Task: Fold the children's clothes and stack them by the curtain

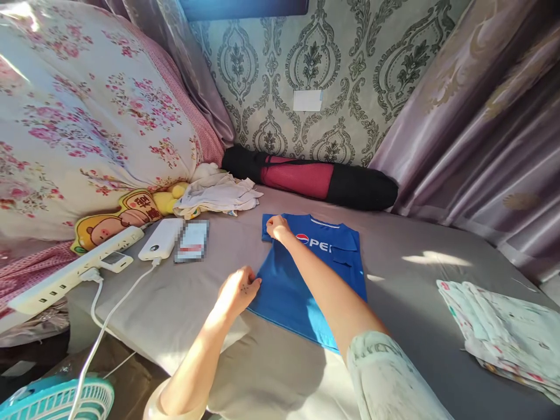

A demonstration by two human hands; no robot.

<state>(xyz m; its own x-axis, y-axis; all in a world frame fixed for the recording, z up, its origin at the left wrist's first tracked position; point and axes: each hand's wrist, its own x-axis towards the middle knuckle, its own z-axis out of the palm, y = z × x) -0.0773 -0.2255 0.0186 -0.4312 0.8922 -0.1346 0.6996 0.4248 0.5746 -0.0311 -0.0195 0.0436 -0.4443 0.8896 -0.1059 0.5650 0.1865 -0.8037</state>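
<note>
A blue T-shirt (284, 286) with a white logo and lettering across its chest lies spread on the grey sheet, neckline pointing away from me. One of its sides, on the right, is folded inward over the lettering. My left hand (240, 290) pinches the shirt's lower left edge between thumb and fingers. Reaching across the shirt, my right hand (277, 227) has its fingers closed at the left sleeve and shoulder. My right forearm covers part of the shirt's middle.
Folded patterned clothes (507, 338) lie at the right. To the left are a power strip (79, 271), a white power bank (161, 239) with a cable, and a blurred rectangular item (191, 241). Crumpled white cloth (219, 192) and a long black-and-red bag (306, 178) lie at the back.
</note>
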